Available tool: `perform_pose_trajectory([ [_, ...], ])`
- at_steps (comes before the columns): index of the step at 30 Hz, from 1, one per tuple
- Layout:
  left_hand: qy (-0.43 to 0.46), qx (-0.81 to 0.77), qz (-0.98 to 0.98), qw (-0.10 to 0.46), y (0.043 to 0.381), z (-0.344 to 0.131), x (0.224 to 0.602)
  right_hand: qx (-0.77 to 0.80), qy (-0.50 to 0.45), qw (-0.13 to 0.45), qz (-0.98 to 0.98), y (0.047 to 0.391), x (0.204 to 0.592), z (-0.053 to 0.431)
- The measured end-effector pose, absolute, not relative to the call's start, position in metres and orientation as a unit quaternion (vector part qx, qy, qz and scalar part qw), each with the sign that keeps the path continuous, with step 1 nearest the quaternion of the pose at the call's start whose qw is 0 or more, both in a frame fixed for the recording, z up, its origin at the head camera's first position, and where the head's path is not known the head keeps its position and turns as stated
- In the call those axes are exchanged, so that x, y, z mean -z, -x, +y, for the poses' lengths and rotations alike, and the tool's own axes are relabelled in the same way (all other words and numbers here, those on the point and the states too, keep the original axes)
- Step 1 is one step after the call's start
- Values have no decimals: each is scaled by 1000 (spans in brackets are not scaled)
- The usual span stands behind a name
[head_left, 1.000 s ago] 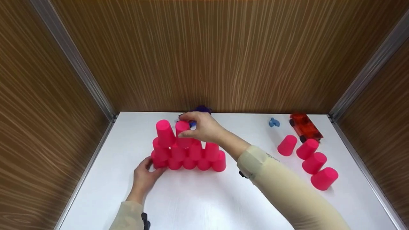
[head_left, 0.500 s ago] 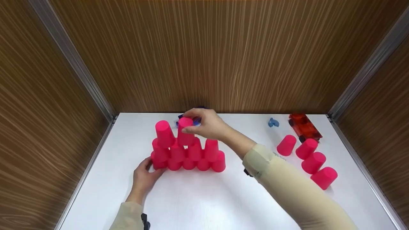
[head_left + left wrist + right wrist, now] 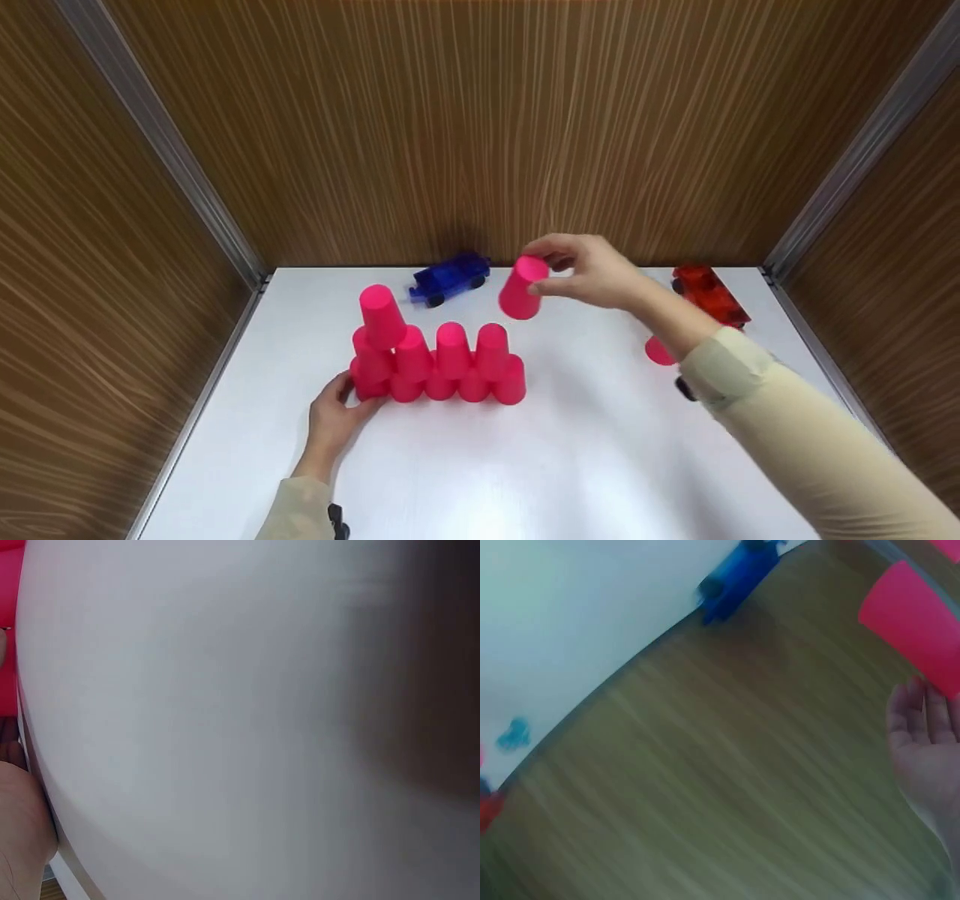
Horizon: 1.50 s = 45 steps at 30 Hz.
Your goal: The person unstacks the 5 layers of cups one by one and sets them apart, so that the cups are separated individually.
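Note:
Upside-down pink cups stand stacked left of centre on the white table: several in the bottom row, several above, and a single cup (image 3: 382,319) on top at the left. My left hand (image 3: 330,424) grips the bottom row's leftmost cup (image 3: 369,388) from the side, thumb in front. Apart from the stack, up and to its right, my right hand (image 3: 596,271) pinches another pink cup (image 3: 519,294) in the air, closed end up. In the right wrist view that cup (image 3: 911,619) shows above the fingers. The left wrist view catches only a sliver of pink cups (image 3: 7,675).
A blue toy car (image 3: 450,279) sits by the back wall behind the stack. At the back right is a red toy car (image 3: 711,296). A pink cup (image 3: 660,351) shows partly behind my right arm. The right wrist view has a small light-blue object (image 3: 514,733).
My right hand has lifted its cup off the top level and carried it right, away from the stack. The blue car is now uncovered. My left hand has stayed on its cup.

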<state>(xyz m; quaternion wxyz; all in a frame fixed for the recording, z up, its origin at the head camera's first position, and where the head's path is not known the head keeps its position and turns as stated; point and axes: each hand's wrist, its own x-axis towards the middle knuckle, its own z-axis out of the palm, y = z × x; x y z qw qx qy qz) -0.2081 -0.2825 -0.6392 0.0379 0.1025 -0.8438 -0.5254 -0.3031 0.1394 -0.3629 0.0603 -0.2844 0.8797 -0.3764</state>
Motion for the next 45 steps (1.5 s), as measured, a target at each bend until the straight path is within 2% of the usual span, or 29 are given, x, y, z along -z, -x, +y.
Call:
perform_pose_trajectory([
  [5,-106,529,-842,33,206,-283,641,357,272,96,889,304,362,184],
  [11,-102,522,-846,37,205,-286,641,329,239,112,907,299,367,230],
  [22,-104,518,-848,36,201,-290,640,329,191,138,914,288,403,293],
  [35,-106,521,-846,41,201,-290,639,332,159,150,918,278,447,340],
  [45,-98,517,-849,51,202,-289,640,313,128,166,926,275,469,355],
])
